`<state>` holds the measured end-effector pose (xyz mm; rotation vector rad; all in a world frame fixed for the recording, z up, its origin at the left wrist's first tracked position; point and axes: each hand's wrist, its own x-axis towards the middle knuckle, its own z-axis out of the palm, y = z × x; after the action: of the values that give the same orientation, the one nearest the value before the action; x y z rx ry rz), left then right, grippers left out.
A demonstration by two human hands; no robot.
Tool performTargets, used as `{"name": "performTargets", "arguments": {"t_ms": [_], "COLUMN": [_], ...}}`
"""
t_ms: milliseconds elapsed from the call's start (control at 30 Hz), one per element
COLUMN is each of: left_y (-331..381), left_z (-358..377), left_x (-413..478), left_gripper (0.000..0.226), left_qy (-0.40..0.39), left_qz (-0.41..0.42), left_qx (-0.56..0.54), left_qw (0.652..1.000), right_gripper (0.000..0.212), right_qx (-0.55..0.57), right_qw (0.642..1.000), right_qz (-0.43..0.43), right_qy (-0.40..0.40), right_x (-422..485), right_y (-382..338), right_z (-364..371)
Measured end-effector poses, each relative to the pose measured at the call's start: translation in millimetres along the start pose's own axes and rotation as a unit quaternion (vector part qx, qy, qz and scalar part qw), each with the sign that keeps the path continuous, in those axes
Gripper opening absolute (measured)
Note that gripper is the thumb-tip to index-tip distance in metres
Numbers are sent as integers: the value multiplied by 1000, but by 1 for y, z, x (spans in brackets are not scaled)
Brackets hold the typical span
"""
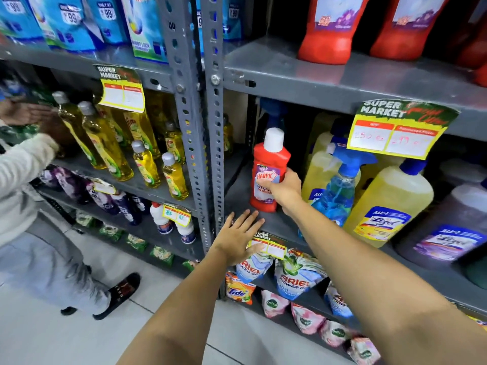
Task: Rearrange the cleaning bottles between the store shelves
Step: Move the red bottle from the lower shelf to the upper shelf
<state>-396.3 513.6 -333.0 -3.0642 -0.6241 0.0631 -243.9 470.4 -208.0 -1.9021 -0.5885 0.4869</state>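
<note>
A red Harpic bottle with a white cap stands upright on the grey middle shelf of the right-hand rack. My right hand is wrapped around its lower right side. My left hand is spread flat with fingers apart, hovering at the front lip of that same shelf, holding nothing. To the right of the red bottle stand a blue spray bottle and big yellow Lizol bottles. Larger red bottles sit on the shelf above.
A grey perforated upright post divides the two racks. Yellow dish-soap bottles fill the left rack. Another person in a light sweater stands at the left, reaching into that rack. Detergent pouches lie below.
</note>
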Motion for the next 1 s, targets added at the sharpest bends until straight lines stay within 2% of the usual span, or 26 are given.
{"name": "performTargets", "arguments": {"t_ms": [100,233,333,433,533,633,700,733,800,867,933,1000], "left_y": [2,-3,-5,-2,10,21,28,31,34,33,28,26], "left_z": [-5,-34,-66,-122,-194,-256,-285,-297,-314,-321,-318,-313], "left_x": [-1,0,-1,0,-5,-10,-5,-1,11,25,38,46], "left_gripper": [72,74,76,74,63,43,35,34,41,52,57,57], "left_qy": [-13,-55,-16,95,245,436,521,541,538,486,435,427], "left_qz": [-3,21,73,111,153,212,227,221,188,159,142,129], "left_qx": [-12,-25,-36,-57,-44,-47,-54,-52,-30,3,24,36], "left_qw": [1000,998,997,988,956,873,821,810,821,859,889,894], "right_gripper": [54,50,38,31,28,39,53,57,49,34,29,26], "right_qx": [-46,-78,-37,32,108,170,169,157,120,85,62,48], "right_qw": [996,982,966,953,933,904,903,908,922,934,945,955], "right_qz": [-70,-174,-257,-300,-340,-389,-391,-382,-360,-334,-305,-274], "right_qy": [3,-14,-6,23,35,48,63,69,78,92,103,100], "right_x": [-15,-50,-85,-124,-155,-162,-149,-138,-112,-85,-64,-49], "right_y": [4,-26,-62,-108,-155,-201,-224,-232,-244,-247,-244,-239], "right_z": [-8,-42,-83,-135,-191,-238,-259,-268,-283,-289,-290,-287]}}
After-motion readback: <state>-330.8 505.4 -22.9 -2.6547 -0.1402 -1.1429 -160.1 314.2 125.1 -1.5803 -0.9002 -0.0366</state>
